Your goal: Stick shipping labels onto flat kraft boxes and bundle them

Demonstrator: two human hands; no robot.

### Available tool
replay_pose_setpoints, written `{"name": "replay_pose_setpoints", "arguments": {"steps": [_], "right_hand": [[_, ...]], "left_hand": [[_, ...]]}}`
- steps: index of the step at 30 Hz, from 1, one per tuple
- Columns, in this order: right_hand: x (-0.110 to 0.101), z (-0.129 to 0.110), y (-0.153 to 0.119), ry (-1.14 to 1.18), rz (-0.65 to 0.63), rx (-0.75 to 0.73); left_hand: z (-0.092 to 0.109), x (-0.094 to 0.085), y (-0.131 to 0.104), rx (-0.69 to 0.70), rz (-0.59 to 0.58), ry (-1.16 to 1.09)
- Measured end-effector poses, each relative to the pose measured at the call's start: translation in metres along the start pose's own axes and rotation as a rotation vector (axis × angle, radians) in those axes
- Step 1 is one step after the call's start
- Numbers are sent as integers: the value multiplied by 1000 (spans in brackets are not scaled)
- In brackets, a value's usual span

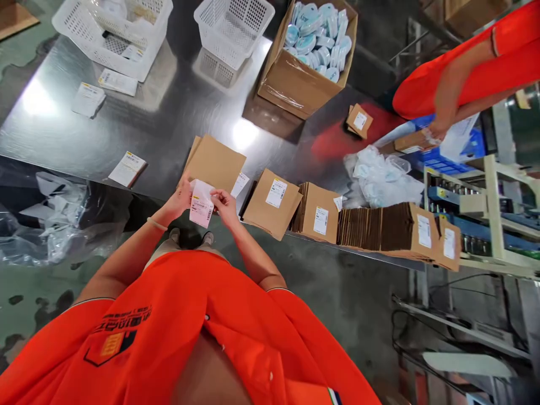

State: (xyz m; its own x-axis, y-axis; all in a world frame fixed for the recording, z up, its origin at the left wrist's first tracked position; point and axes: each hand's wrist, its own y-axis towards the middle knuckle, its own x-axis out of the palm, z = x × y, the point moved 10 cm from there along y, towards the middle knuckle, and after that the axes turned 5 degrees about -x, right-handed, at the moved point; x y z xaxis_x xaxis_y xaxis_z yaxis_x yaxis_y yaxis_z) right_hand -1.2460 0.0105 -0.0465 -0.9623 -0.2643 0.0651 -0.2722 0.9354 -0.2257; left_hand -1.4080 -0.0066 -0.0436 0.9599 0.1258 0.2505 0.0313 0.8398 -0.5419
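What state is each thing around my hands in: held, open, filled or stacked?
Pale pink printed paper label: held, printed side up.
Bare left hand: gripping the label's left side.
Bare right hand: pinching its right side.
Brown cardboard box: open, filled with round white-and-blue packages.
White perforated plastic basket, middle: open-topped.
Flat brown cardboard pieces, right: packed in a row.

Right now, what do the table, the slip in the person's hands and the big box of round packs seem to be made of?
Table: probably polished metal, from its grey sheen and bright glare spots.
Slip: apparently thin paper, pale and printed; a coated label is possible.
Box: likely brown cardboard, mostly matte, with a glossy strip, perhaps clear tape, on its side.
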Motion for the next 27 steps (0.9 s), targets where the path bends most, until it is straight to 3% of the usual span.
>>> {"name": "replay_pose_setpoints", "arguments": {"steps": [4,10,15,19,23,27], "right_hand": [[-8,3,12,14,44,65],[-16,0,17,-30,30,85],[-17,-4,22,-72,18,49],[-25,-10,23,-218,112,-33],[-29,-23,18,-381,218,-217],[-23,-17,16,-516,233,-300]], "left_hand": [[9,16,-10,62,-87,47],[14,24,0,56,-125,114],[3,11,12,14,14,181],[0,5,20,-2,137,283],[3,5,24,-26,192,354],[-5,3,28,-150,178,269]]}}
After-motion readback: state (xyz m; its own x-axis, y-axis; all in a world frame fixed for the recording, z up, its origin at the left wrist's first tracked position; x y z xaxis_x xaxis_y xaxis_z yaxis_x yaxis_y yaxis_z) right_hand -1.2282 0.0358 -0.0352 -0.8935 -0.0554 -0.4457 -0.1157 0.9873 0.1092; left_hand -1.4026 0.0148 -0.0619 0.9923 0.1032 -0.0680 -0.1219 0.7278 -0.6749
